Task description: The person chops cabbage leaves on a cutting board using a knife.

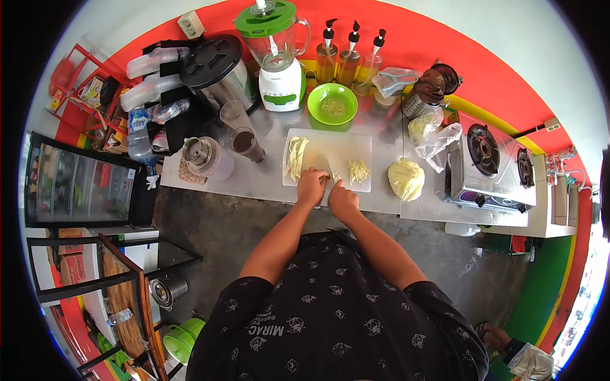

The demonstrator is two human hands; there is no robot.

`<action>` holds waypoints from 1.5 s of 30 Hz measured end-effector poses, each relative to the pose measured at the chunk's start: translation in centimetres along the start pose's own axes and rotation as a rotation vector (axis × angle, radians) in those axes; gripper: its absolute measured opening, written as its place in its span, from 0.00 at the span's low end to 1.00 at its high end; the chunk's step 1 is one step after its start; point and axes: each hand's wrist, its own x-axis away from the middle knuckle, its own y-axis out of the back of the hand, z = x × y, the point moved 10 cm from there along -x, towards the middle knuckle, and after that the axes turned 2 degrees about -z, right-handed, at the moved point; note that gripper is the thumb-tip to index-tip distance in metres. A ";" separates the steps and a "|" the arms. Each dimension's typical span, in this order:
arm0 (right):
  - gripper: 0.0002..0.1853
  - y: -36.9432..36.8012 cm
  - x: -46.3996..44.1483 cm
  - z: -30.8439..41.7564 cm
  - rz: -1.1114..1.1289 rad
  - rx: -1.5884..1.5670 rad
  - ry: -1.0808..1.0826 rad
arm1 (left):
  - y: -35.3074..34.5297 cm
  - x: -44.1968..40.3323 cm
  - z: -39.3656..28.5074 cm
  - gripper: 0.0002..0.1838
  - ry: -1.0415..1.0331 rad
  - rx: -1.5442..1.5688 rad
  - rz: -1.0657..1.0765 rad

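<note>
Evidently, slicing was underway at frame centre: the right hand (344,200) clenched a silver-bladed knife (330,167) over a white rectangular board (346,143), shredded pale-green cabbage (358,171) lay rightward, and the left hand (311,186), curled, its hold undeterminable, required blade clearance for any further cut.

My black short-sleeved shirt with pale prints (337,311) fills the lower middle as a dark mass, while strong daylight enters at the lower right edge, washing it out to white with a blue-violet fringe, and the shiny grey metal worktop (273,127) carries soft, pale glare. The wide round lens bows the red painted wall (419,38) into an arc and leaves black corners. Fine detail near my hands looks slightly soft, perhaps from movement, though I can't be sure.
</note>
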 end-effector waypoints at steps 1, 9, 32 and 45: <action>0.16 0.1 -0.1 0.1 0.004 -0.006 -0.004 | 0.0 0.1 0.1 0.05 0.007 -0.011 0.015; 0.16 0.2 0.4 0.1 0.057 0.012 0.026 | -0.2 0.2 0.1 0.06 0.009 -0.019 0.039; 0.15 0.0 -0.1 0.4 0.023 -0.002 0.008 | -0.2 0.2 0.1 0.05 -0.009 -0.018 0.039; 0.14 -0.2 0.6 0.4 0.040 0.013 0.008 | -0.7 -0.1 1.1 0.05 0.044 0.022 0.043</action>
